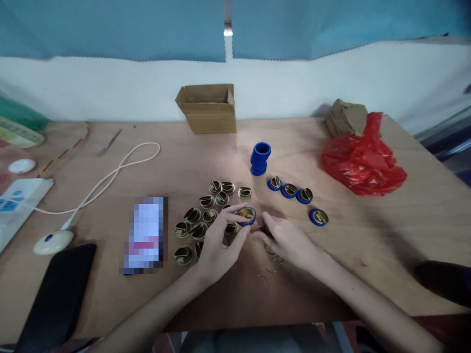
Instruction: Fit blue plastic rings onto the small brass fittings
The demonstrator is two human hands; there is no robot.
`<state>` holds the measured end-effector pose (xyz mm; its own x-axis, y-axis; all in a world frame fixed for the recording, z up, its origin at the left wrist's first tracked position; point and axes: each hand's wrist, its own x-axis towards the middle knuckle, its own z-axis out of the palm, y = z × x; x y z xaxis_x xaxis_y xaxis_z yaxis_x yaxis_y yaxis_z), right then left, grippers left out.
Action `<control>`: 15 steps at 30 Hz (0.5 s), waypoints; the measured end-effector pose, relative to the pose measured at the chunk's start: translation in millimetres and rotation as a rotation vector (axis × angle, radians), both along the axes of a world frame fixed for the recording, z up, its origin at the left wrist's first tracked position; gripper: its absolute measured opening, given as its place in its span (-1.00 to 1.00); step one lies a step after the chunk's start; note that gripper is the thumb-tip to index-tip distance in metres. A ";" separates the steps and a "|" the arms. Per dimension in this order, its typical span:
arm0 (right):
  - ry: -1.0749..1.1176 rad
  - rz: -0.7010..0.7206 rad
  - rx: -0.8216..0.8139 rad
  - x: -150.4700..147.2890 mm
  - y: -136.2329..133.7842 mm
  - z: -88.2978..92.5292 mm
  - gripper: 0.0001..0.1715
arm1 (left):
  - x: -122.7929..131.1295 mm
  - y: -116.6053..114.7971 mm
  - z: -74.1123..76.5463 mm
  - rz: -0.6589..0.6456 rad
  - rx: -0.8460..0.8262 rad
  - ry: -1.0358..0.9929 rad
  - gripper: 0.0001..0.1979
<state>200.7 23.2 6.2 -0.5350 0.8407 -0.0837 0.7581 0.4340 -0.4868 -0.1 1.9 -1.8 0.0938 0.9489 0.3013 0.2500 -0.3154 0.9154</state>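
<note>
Between its thumb and fingers, my left hand [220, 241] holds a round brass-coloured fitting with a blue ring [248, 215] around its edge, tilted up. Close to its right side is my right hand [289, 240], thumb and forefinger pinched together; what they hold, if anything, is too small to make out. Several brass-coloured fittings [192, 215] without blue rings lie around and left of my left hand. Beyond my right hand are several fittings with blue rings [289, 190]. A stack of blue rings [259, 159] stands behind. Thin curved wire pieces [275, 261] lie below my right hand.
An open cardboard box [211, 115] stands against the wall. At right are a red plastic bag [362, 164] and a brown package [344, 119]. To the left lie a lit phone [144, 235], a black phone-like slab [57, 294], a white cable [105, 181] and tweezers [109, 142].
</note>
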 end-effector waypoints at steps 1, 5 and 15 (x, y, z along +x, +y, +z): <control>0.000 0.005 0.001 0.3 0.0 1.1 -0.80 | 0.0 0.1 0.2 0.001 0.005 0.003 -0.88; 0.008 0.039 -0.020 1.9 1.2 5.7 -0.85 | 0.5 0.4 0.8 -0.002 0.016 0.006 -0.87; 0.142 0.091 -0.066 10.7 10.1 14.2 -0.80 | 5.4 0.9 -4.4 0.058 0.103 -0.076 -0.58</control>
<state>211.4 33.4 20.4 -0.6186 0.7838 -0.0546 0.6386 0.4611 -0.6160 5.2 2.9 -6.1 0.0128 0.9157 0.4017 0.2022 -0.3958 0.8958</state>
